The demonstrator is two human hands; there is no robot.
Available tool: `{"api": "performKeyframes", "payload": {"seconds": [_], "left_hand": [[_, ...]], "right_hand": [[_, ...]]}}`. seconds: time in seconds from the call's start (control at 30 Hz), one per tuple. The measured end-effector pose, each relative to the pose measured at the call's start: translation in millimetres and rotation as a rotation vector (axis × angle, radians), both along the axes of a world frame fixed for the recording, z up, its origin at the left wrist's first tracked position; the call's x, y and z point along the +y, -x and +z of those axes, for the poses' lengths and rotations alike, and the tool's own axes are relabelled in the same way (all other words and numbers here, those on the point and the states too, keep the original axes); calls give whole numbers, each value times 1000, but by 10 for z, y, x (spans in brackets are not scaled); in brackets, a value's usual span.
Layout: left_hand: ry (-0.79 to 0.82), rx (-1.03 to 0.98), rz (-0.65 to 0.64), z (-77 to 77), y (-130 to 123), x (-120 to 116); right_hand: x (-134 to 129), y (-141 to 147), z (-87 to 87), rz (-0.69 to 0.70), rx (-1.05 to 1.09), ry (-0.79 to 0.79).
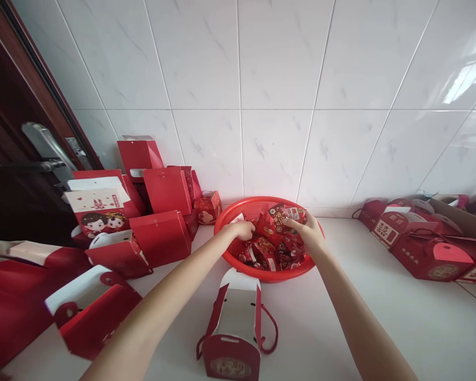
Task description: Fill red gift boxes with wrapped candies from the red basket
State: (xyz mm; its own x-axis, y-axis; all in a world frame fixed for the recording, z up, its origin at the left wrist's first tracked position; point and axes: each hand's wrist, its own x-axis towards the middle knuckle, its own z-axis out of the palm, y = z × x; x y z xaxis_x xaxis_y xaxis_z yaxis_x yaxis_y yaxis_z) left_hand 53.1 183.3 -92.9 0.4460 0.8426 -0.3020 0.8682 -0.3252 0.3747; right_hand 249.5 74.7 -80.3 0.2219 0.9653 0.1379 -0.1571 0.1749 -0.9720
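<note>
A red plastic basket (267, 275) full of red-wrapped snack packets (264, 246) stands against the tiled wall. Over its left side is my left hand (244, 230), fingers curled closed among the packets; whatever they hold is hidden. My right hand (312, 233), at the basket's right side, has its thumb and fingers on a dark red snack packet (280, 217) with gold print. In front of the basket stands an open red gift box (232, 354) with a pale inside and red rope handles (270, 338).
Several red boxes (162, 238), some with open flaps, crowd the left side beside a dark door (19, 106) with a metal handle (51, 153). More red gift boxes (428, 256) are grouped at the right. White tiles (277, 148) rise behind the white tabletop (341, 254).
</note>
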Motion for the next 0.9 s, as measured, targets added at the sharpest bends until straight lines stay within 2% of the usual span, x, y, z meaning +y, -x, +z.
{"api": "performKeyframes", "payload": {"seconds": [0.17, 0.47, 0.73, 0.9], "left_hand": [[-4, -1, -114, -52, -43, 25], [43, -49, -211, -21, -50, -56], [16, -149, -191, 24, -90, -101], [-58, -314, -128, 61, -85, -126]], "right_hand": [[5, 11, 0, -40, -26, 30], [18, 12, -9, -84, -1, 27], [35, 3, -27, -65, -14, 33], [47, -2, -46, -75, 8, 18]]}}
